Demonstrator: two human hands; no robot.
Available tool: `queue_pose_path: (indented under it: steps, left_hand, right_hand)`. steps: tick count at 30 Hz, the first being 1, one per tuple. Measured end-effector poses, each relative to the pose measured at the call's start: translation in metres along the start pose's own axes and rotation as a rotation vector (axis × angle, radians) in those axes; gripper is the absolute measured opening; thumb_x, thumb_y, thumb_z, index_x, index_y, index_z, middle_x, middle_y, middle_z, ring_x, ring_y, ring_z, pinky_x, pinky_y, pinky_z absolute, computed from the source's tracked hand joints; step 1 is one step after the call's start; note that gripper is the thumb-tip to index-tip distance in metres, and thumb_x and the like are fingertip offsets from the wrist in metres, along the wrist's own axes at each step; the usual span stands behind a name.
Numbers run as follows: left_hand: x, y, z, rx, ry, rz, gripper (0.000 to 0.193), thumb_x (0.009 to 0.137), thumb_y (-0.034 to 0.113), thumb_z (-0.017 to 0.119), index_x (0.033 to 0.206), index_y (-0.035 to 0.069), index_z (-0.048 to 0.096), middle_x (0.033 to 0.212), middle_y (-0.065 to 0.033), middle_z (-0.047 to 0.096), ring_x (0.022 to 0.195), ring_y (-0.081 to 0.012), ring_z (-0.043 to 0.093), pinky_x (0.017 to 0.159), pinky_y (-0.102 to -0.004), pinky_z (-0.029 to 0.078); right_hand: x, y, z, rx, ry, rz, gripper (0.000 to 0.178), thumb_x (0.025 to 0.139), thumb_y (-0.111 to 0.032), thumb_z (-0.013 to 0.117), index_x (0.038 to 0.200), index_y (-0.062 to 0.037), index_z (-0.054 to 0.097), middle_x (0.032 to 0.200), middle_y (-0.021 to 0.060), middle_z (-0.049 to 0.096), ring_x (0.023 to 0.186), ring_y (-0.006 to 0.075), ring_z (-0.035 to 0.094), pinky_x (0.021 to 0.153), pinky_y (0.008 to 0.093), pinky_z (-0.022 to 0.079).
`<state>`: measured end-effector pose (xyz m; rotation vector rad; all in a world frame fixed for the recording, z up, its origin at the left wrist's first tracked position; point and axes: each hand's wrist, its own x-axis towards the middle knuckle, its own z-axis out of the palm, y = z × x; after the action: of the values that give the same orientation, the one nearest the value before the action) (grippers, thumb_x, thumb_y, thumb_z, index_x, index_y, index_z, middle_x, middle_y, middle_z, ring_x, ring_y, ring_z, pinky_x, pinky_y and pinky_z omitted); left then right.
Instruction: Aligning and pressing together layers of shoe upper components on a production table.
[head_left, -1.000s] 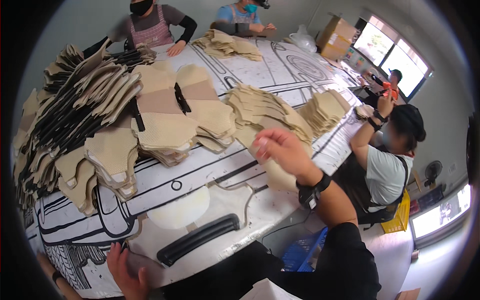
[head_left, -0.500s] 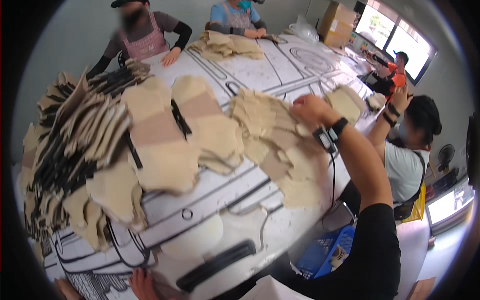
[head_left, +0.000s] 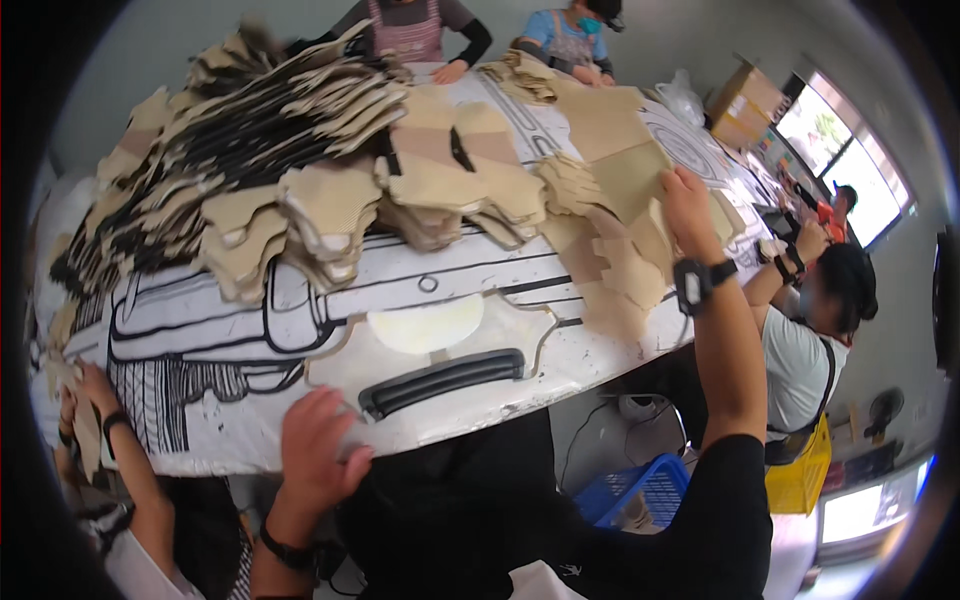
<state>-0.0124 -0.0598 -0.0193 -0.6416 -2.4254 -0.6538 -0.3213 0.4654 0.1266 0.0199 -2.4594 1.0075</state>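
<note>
My right hand [head_left: 688, 205] is closed on the edge of a tan mesh fabric panel [head_left: 625, 180], which spreads raised over the far right part of the table. Under and beside it lie overlapping tan fabric pieces [head_left: 630, 275]. My left hand [head_left: 318, 445] hangs at the table's front edge with its fingers apart and nothing in them. Close to it lies a flat pale shaped piece [head_left: 540, 325] with a cream half-oval patch [head_left: 425, 325] and a black curved padded strip [head_left: 445, 380].
Piled tan fabric pieces with black strips [head_left: 270, 125] cover the table's far left. A co-worker's hands [head_left: 95, 390] hold fabric at the left edge. Other people work at the far side and right. A blue basket [head_left: 655, 490] and yellow crate [head_left: 800, 475] stand below the table's right side.
My right hand, earlier over the fanned fabric pieces, now grips a large tan panel spread over them. My left hand has come up by the front edge. The whole view has shifted.
</note>
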Motion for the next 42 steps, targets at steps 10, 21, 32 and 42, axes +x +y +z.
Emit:
queue_pose_path:
  steps: [10,21,32,42]
  left_hand:
    - [0.039,0.040,0.041,0.066,-0.128,-0.047,0.044,0.082,0.021,0.081,0.121,0.004,0.070,0.128,-0.0096,0.067,0.114,-0.0271,0.060,0.096,-0.0420,0.047]
    - [0.014,0.050,0.002,-0.035,-0.371,-0.100,0.038,0.084,0.018,0.079,0.120,0.007,0.072,0.108,-0.0040,0.061,0.097,-0.0232,0.060,0.081,-0.0384,0.050]
    - [0.075,-0.004,-0.028,-1.291,-0.301,-0.518,0.079,0.095,0.056,0.073,0.147,-0.001,0.056,0.133,-0.0138,0.066,0.110,-0.0268,0.069,0.098,-0.0398,0.054]
    - [0.135,-0.012,-0.021,-0.932,-0.210,-0.770,0.035,0.100,0.009,0.071,0.133,0.000,0.066,0.112,-0.0112,0.076,0.100,-0.0152,0.072,0.087,-0.0302,0.057]
  right_hand:
    - [-0.160,-0.123,0.039,0.781,-0.567,0.100,0.035,0.106,-0.008,0.056,0.139,0.0042,0.059,0.127,0.0066,0.070,0.115,0.0128,0.064,0.101,0.0295,0.050]
    - [-0.210,-0.116,0.053,0.758,-0.586,-0.069,0.036,0.100,-0.007,0.064,0.135,0.0046,0.061,0.131,0.0107,0.068,0.118,0.0173,0.063,0.105,0.0320,0.047]
    - [-0.165,-0.170,0.082,0.191,-0.427,-1.055,0.033,0.089,-0.009,0.070,0.120,0.0007,0.070,0.120,0.0172,0.073,0.115,0.0317,0.071,0.101,0.0415,0.056]
    - [-0.170,-0.181,0.111,0.065,-0.658,-1.204,0.044,0.083,-0.032,0.078,0.120,-0.0102,0.072,0.148,0.0176,0.059,0.144,0.0404,0.051,0.121,0.0579,0.036]
